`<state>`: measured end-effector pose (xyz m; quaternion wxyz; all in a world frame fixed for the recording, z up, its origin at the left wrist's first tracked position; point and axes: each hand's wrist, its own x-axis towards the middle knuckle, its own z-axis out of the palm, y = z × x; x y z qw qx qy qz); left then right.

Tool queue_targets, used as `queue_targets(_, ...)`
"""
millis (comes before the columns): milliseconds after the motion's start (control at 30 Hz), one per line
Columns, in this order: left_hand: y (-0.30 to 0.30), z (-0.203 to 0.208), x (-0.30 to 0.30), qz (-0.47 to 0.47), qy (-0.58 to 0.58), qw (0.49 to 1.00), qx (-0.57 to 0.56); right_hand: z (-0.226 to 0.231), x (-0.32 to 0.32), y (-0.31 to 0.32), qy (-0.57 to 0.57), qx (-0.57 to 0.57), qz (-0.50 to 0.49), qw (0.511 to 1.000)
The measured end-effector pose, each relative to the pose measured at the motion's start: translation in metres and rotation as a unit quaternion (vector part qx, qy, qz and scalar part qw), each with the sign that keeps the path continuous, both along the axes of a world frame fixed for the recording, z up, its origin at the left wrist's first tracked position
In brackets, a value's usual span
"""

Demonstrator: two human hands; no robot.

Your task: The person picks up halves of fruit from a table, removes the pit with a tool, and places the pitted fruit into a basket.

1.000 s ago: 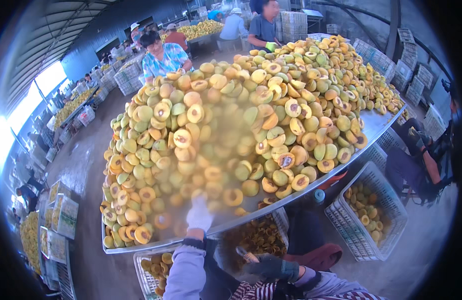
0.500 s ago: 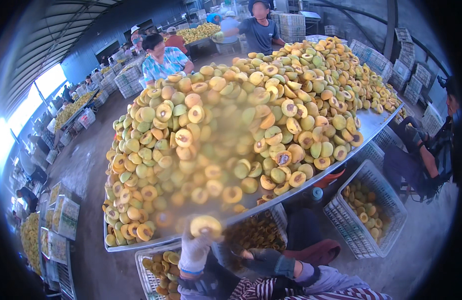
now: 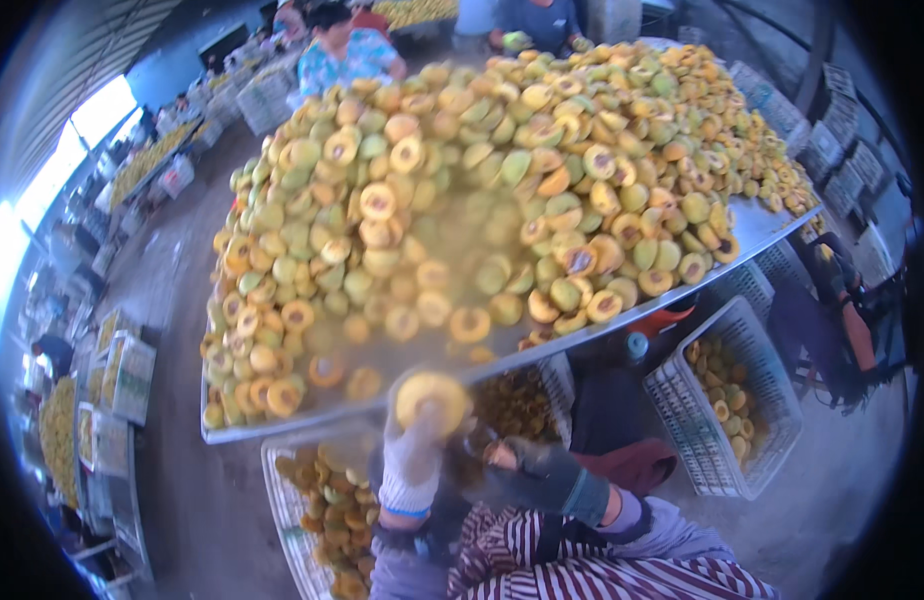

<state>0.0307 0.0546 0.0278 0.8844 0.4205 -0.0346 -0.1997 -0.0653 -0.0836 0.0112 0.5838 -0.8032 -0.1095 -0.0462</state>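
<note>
My left hand [image 3: 410, 465], in a white knit glove, grips a yellow peach half [image 3: 432, 398] just off the table's near edge. Its cut side faces up, slightly blurred. Close on its right is my right hand [image 3: 537, 472], in a dark glove with bare fingertips showing. The fingers are curled by the peach half; whatever they hold is dark and too blurred to name. Beyond both hands, a large heap of halved peaches [image 3: 582, 210] covers much of the metal table [image 3: 312, 418]. Many halves show a brown stone or hollow.
A crate of peach pieces [image 3: 337, 515] stands at my lower left. Under the table edge is another crate [image 3: 559, 385] with darker bits. A grey crate [image 3: 722, 475] with peach halves sits to the right. People work across the table [image 3: 347, 55] and at the right.
The view has tipped downward, so the table sits higher in the picture. The peach half in my left hand and my right hand have come closer together.
</note>
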Motion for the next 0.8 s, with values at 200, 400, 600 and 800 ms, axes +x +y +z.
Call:
queue_targets(200,-0.009,0.013,-0.009,0.031,-0.013,0.999,0.000,0.027,-0.006,-0.008,0.063,-0.015,-0.089,0.994)
queue_targets(400,-0.001,0.017,-0.018,0.066,-0.150,0.972,0.171,0.044,0.000,0.002,0.002,-0.012,-0.076,0.997)
queue_targets(600,-0.005,0.004,-0.022,0.014,-0.082,0.992,0.092,0.031,-0.001,-0.002,-0.076,-0.073,-0.040,0.994)
queue_targets(800,-0.018,0.012,-0.040,0.041,-0.088,0.988,0.124,0.027,-0.005,0.001,0.062,-0.032,-0.078,0.995)
